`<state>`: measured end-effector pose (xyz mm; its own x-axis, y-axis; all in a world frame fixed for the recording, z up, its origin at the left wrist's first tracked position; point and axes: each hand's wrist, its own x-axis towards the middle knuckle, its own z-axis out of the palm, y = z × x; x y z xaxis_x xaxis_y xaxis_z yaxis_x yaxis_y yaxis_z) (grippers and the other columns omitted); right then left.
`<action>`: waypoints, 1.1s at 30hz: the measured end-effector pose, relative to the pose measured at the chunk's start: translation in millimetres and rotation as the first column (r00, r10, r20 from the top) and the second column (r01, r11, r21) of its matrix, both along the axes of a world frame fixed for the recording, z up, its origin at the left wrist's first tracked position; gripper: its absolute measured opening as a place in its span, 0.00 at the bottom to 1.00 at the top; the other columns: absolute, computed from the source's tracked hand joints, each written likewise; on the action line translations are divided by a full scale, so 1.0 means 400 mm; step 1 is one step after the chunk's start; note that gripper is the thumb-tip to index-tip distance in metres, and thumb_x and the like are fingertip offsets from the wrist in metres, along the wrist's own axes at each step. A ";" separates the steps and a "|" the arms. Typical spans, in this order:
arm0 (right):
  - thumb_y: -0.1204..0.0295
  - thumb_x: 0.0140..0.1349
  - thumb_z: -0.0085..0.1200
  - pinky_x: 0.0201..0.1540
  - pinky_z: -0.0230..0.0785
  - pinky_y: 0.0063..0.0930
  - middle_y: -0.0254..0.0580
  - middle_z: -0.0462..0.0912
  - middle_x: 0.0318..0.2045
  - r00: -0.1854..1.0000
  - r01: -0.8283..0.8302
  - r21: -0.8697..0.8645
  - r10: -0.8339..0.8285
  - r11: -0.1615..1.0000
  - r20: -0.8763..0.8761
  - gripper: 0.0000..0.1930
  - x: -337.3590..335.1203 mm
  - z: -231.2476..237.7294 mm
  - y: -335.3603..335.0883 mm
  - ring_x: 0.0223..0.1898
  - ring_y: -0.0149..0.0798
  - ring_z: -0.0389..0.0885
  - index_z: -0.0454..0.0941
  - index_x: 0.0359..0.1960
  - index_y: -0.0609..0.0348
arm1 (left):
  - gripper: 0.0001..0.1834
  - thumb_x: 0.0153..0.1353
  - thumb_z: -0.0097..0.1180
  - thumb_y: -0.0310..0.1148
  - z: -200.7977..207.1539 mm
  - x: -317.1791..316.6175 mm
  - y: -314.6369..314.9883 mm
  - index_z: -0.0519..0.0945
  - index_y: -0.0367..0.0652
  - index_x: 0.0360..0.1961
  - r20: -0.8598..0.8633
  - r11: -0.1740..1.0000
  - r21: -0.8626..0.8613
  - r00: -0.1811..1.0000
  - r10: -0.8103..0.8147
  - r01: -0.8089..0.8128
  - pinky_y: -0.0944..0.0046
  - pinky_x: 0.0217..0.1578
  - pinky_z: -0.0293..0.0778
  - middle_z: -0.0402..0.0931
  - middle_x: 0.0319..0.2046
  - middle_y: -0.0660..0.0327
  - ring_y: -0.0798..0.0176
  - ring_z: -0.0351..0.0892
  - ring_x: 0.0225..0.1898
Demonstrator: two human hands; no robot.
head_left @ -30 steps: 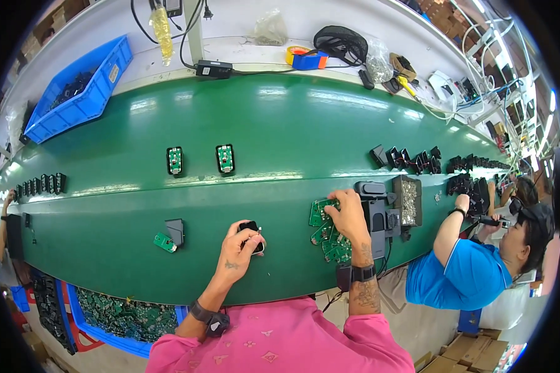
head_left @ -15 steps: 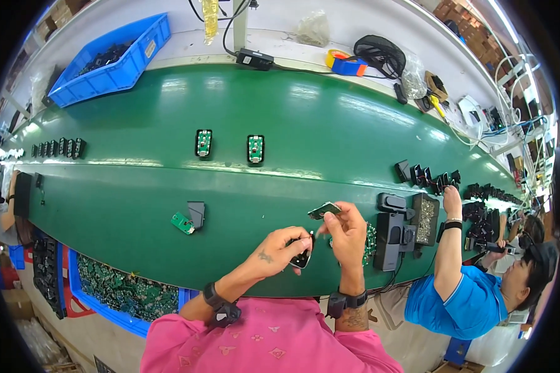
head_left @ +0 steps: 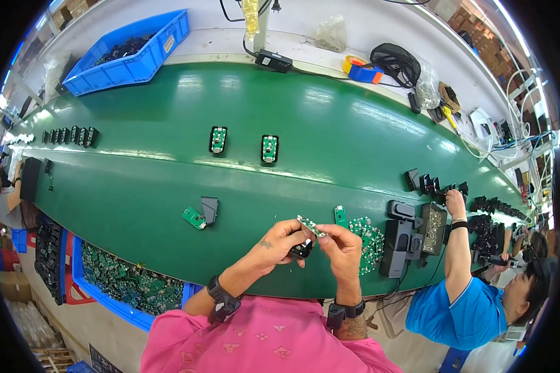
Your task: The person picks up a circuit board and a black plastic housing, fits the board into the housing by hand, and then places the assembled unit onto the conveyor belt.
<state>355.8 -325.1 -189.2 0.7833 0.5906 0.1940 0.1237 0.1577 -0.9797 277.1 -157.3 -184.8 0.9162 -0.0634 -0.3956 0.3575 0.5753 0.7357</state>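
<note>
Close to the near edge of the green table, my left hand grips a small black plastic housing, its fingers wrapped round it. My right hand pinches a green circuit board, tilted just above the housing; whether the two touch I cannot tell. To the right of that hand lies a pile of small circuit boards, with a single board beside it. Left of my hands, a loose board rests against another black housing.
Two housings with boards in them, a left one and a right one, stand farther back. A black device and a metal-parts tray stand right, near a co-worker's arm. Blue bins hold parts at back left and below left.
My right hand has come left and down, bringing the circuit board over the housing in my left hand. More of the board pile shows now. The whole view has shifted slightly.
</note>
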 end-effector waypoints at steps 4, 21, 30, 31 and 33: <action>0.80 0.66 0.53 0.34 0.74 0.21 0.41 0.83 0.35 0.960 -0.060 -0.007 0.056 0.998 -0.274 0.11 -0.006 0.008 -0.013 0.32 0.29 0.79 0.81 0.48 0.66 | 0.10 0.70 0.52 0.37 0.007 0.002 0.006 0.77 0.43 0.43 0.027 0.997 0.073 1.000 -0.002 0.000 0.76 0.12 0.57 0.77 0.27 0.66 0.70 0.81 0.22; 0.78 0.60 0.61 0.41 0.67 0.20 0.34 0.78 0.40 0.992 -0.040 -0.519 -0.027 0.854 -0.120 0.13 0.020 0.049 -0.012 0.39 0.24 0.75 0.75 0.45 0.62 | 0.28 0.66 0.50 0.21 -0.005 -0.002 -0.026 0.66 0.46 0.67 0.203 0.967 0.202 0.973 0.113 -0.155 0.69 0.37 0.77 0.75 0.49 0.63 0.72 0.76 0.43; 0.74 0.55 0.65 0.56 0.66 0.40 0.43 0.75 0.55 0.933 0.187 -0.306 -0.072 0.933 0.353 0.08 -0.017 0.009 0.029 0.58 0.45 0.69 0.87 0.37 0.54 | 0.25 0.68 0.52 0.23 -0.019 -0.011 -0.047 0.67 0.43 0.66 0.241 0.919 0.368 0.969 0.053 -0.142 0.69 0.38 0.80 0.77 0.46 0.61 0.72 0.78 0.42; 0.75 0.57 0.64 0.57 0.66 0.39 0.44 0.75 0.56 0.928 0.196 -0.298 -0.078 0.934 0.364 0.07 -0.023 0.006 0.030 0.58 0.46 0.68 0.87 0.37 0.54 | 0.25 0.68 0.52 0.23 -0.020 -0.010 -0.050 0.67 0.43 0.66 0.241 0.918 0.369 0.969 0.054 -0.143 0.69 0.38 0.80 0.77 0.46 0.61 0.72 0.78 0.42; 0.75 0.58 0.63 0.56 0.66 0.39 0.43 0.75 0.55 0.937 0.229 -0.262 -0.139 0.938 0.321 0.06 -0.042 -0.003 0.026 0.57 0.46 0.69 0.87 0.37 0.55 | 0.25 0.68 0.52 0.22 -0.017 -0.006 -0.058 0.68 0.42 0.66 0.339 0.889 0.355 0.926 0.166 -0.289 0.66 0.40 0.82 0.77 0.47 0.59 0.71 0.79 0.44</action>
